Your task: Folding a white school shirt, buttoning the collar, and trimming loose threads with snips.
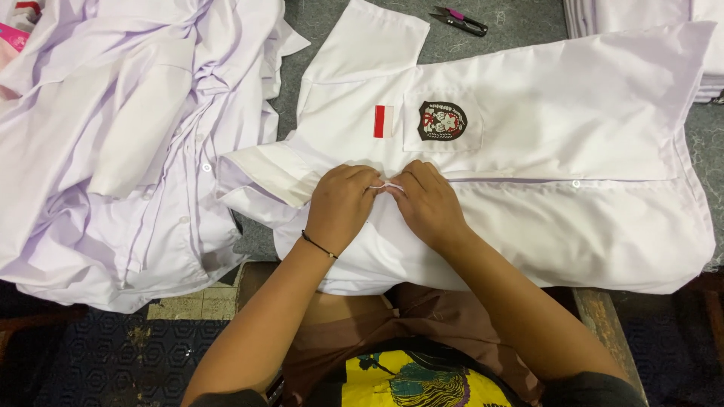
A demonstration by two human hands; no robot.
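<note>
A white short-sleeved shirt (558, 113) lies spread on the grey table, collar to the left, with a red and white patch and a dark round emblem on its pocket. My left hand (341, 205) and my right hand (430, 202) meet on the shirt's button placket near the collar. The fingertips of both hands pinch the fabric edge together around a small white button. A thin dark band circles my left wrist.
A heap of white shirts (121, 143) covers the table's left side. Small thread snips (460, 20) with a pink grip lie at the top centre. Folded white cloth (641, 11) is stacked at the top right. The table's front edge (603, 309) runs just below the shirt.
</note>
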